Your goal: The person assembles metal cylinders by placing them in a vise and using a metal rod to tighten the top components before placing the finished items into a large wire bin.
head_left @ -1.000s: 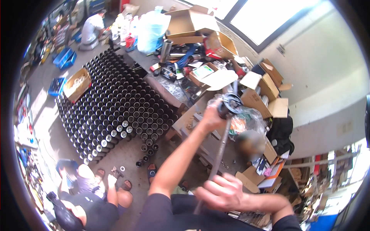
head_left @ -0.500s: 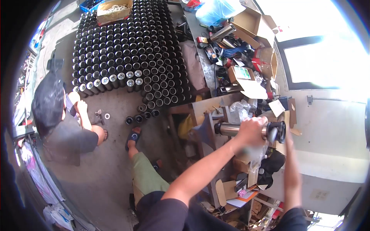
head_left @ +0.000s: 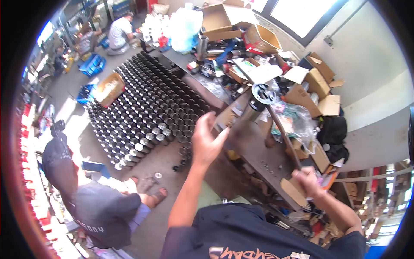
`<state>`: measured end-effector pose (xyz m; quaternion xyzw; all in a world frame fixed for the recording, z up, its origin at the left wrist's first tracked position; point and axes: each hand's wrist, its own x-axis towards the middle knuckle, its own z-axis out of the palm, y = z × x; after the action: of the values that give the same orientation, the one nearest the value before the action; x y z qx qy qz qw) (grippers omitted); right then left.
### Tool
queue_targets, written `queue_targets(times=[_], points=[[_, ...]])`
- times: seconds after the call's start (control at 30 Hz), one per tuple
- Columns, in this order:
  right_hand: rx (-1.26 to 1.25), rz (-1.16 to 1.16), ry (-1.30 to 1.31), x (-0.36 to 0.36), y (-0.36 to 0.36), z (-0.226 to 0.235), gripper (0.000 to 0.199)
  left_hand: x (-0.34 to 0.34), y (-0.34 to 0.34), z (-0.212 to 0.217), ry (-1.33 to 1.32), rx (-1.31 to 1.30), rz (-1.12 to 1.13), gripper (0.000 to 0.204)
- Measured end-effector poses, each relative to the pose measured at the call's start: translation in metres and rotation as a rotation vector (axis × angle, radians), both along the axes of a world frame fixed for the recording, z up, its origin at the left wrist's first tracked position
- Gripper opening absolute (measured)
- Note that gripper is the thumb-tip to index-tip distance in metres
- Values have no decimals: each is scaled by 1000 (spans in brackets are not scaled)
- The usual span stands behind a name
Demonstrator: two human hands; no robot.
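A metal cylinder with a black collar [head_left: 258,106] stands tilted over the workbench, its lower part blurred. On its top sits a silver spoked ring [head_left: 271,96]. From beside this ring a long dark metal bar [head_left: 283,134] slants down to the right. My right hand [head_left: 307,181] is closed around the bar's near end. My left hand [head_left: 206,140] is open, left of the cylinder, with thumb and fingers apart and nothing in it. Whether the bar is joined to the ring I cannot tell.
Rows of dark cylinders [head_left: 138,103] stand on the floor at left. A co-worker [head_left: 97,203] crouches near them; another person [head_left: 120,33] sits farther back. Cardboard boxes [head_left: 263,39], plastic bags and loose parts crowd the bench [head_left: 276,166]. A black bag [head_left: 334,138] lies at right.
The view has turned. My left hand has let go of the cylinder, which was level and now stands tilted upward. My right hand, hidden before, now shows on the bar.
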<state>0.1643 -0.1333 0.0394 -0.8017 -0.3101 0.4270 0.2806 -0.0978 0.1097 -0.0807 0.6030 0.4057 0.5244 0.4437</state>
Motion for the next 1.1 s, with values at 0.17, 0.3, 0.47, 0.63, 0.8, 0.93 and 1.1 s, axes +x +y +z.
queue_targets(times=[0.17, 0.3, 0.47, 0.63, 0.8, 0.93, 1.1], points=[[581, -46, 784, -200, 51, -120, 35, -217, -91, 25, 268, -416, 325, 31], [907, -371, 849, -355, 264, -189, 33, -156, -98, 80, 394, -182, 317, 36], [687, -43, 162, -255, 236, -126, 44, -112, -16, -22, 617, 254, 317, 61], [1337, -151, -875, -17, 234, -63, 40, -103, -11, -18, 1119, 265, 431, 52], [679, 583, -1531, 188, 335, -10, 20, 4, 2, 61, 1261, 126, 320, 37], [446, 493, -1352, 234, 327, -34, 19, 57, 45, 98, 1382, 205, 324, 31], [266, 129, -1192, 211, 309, -102, 29, 59, 72, 106, 1369, 621, 363, 18]])
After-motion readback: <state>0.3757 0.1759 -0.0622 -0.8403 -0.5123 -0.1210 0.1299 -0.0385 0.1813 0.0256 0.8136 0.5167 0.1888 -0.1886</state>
